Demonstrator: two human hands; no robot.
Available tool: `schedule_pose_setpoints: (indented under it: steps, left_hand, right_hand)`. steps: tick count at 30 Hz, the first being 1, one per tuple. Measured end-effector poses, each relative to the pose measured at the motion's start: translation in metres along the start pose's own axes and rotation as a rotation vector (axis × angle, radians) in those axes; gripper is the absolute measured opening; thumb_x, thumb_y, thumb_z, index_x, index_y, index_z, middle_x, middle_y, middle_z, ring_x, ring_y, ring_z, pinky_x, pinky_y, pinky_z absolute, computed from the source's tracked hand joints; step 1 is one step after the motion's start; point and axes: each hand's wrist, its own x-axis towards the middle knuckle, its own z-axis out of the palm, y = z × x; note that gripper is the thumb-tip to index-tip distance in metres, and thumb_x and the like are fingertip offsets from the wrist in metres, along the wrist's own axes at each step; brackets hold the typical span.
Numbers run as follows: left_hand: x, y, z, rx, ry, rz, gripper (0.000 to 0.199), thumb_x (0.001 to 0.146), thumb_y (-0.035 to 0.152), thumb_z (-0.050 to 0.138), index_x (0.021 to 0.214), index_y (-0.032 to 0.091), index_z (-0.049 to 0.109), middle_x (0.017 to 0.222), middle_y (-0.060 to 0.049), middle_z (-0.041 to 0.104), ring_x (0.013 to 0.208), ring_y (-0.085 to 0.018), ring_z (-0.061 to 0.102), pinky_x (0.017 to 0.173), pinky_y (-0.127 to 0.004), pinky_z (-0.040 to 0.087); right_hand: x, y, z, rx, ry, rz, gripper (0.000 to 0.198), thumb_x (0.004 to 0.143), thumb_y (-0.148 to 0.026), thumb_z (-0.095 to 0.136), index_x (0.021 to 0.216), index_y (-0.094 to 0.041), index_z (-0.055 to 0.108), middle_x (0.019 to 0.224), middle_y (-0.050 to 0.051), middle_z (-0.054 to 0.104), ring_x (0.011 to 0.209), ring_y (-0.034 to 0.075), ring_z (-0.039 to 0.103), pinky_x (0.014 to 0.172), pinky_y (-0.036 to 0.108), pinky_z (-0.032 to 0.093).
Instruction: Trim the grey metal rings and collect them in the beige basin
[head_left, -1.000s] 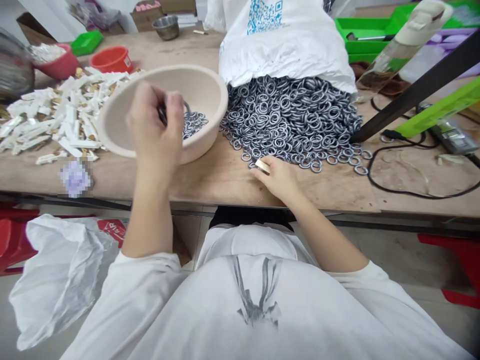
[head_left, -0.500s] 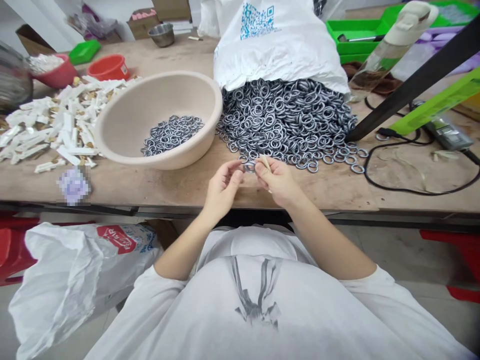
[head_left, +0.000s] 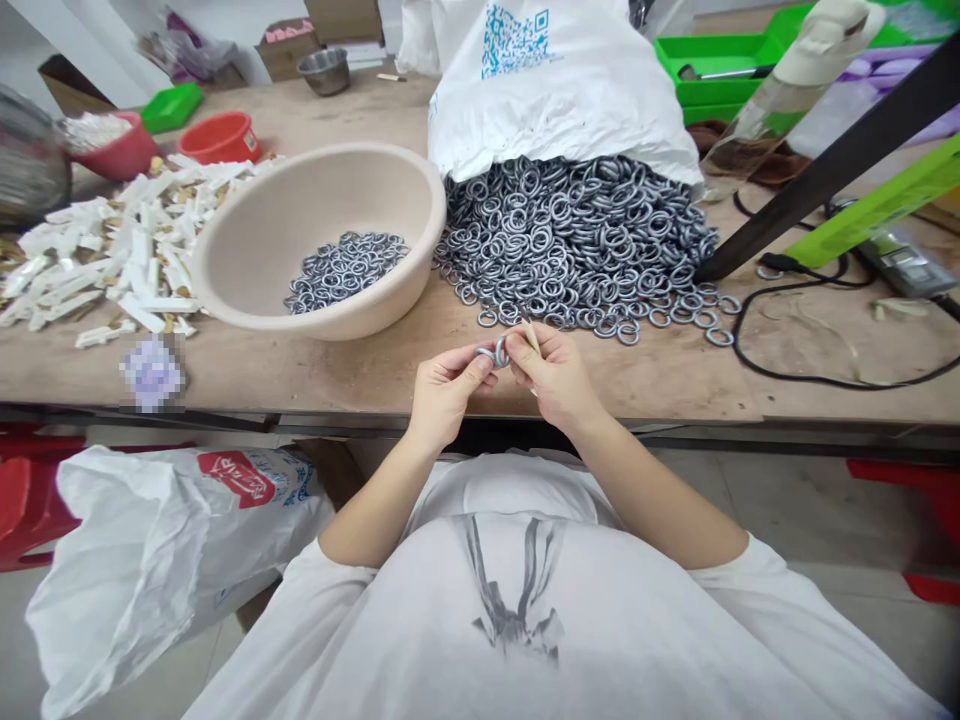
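Note:
Just in front of the ring pile, my left hand (head_left: 448, 390) pinches a grey ring (head_left: 484, 352) between thumb and fingertips. A second grey ring (head_left: 502, 350) is upright against it, pinched by my right hand (head_left: 553, 372). My right hand also grips a thin cream-coloured blade or strip (head_left: 531, 336) that sticks up past the fingers; its kind is unclear. Behind my hands lies a heap of grey rings (head_left: 570, 250), spilling from a white sack (head_left: 555, 120). To the left, a beige basin (head_left: 247, 215) contains more such rings (head_left: 349, 268).
White strips (head_left: 135, 260) are strewn at the left, near a red bowl (head_left: 219, 140). A dark post (head_left: 817, 170), a black cable (head_left: 795, 375) and a clear bottle (head_left: 780, 110) stand or lie at the right. A white bag (head_left: 142, 550) is below the table edge.
My left fingers have closed on a ring, and two rings now show between my hands. Both hands have come slightly nearer to me. The view has shifted a little.

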Motion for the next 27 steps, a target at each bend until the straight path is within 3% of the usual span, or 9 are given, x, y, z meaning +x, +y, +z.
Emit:
schedule_pose_setpoints:
  steps: [5, 10, 15, 19, 27]
  left_hand:
    - [-0.002, 0.000, 0.005, -0.049, -0.043, -0.064, 0.036, 0.063, 0.041, 0.090, 0.090, 0.018, 0.081, 0.070, -0.002, 0.074, 0.056, -0.008, 0.063, 0.056, -0.019, 0.054]
    - [-0.005, 0.006, 0.005, -0.034, -0.048, -0.111, 0.036, 0.066, 0.047, 0.087, 0.078, 0.015, 0.074, 0.065, -0.002, 0.071, 0.054, -0.008, 0.062, 0.053, -0.018, 0.053]
    - [-0.008, 0.015, 0.001, -0.052, -0.044, -0.167, 0.037, 0.067, 0.046, 0.086, 0.077, 0.014, 0.069, 0.062, -0.001, 0.069, 0.050, -0.008, 0.060, 0.051, -0.017, 0.052]
    - [-0.011, 0.021, 0.001, -0.063, -0.110, -0.190, 0.038, 0.069, 0.047, 0.085, 0.075, 0.014, 0.066, 0.058, 0.001, 0.065, 0.047, -0.007, 0.057, 0.048, -0.017, 0.050]
    - [-0.014, 0.024, 0.003, -0.062, -0.205, -0.191, 0.041, 0.069, 0.049, 0.084, 0.075, 0.015, 0.063, 0.056, 0.002, 0.060, 0.046, -0.007, 0.054, 0.046, -0.018, 0.046]
  right_hand:
    - [-0.002, 0.006, 0.010, -0.059, 0.068, -0.086, 0.034, 0.076, -0.052, 0.079, 0.078, -0.021, 0.064, 0.069, -0.003, 0.062, 0.062, 0.010, 0.053, 0.059, 0.025, 0.046]
    - [-0.003, 0.009, 0.006, -0.145, 0.104, -0.153, 0.038, 0.076, -0.055, 0.078, 0.087, -0.022, 0.063, 0.075, -0.003, 0.061, 0.067, 0.012, 0.055, 0.066, 0.027, 0.047]
    - [-0.013, -0.010, -0.010, -0.406, -0.106, -0.283, 0.049, 0.095, -0.063, 0.050, 0.075, -0.020, 0.060, 0.063, -0.003, 0.050, 0.057, 0.010, 0.043, 0.056, 0.027, 0.035]
    - [-0.020, -0.026, -0.015, -0.701, -0.287, -0.413, 0.051, 0.099, -0.055, 0.047, 0.063, -0.019, 0.054, 0.056, -0.004, 0.044, 0.052, 0.009, 0.038, 0.053, 0.027, 0.028]
    - [-0.022, -0.035, -0.011, -0.864, -0.302, -0.463, 0.050, 0.099, -0.052, 0.049, 0.061, -0.019, 0.050, 0.056, -0.003, 0.045, 0.052, 0.009, 0.039, 0.054, 0.026, 0.028]
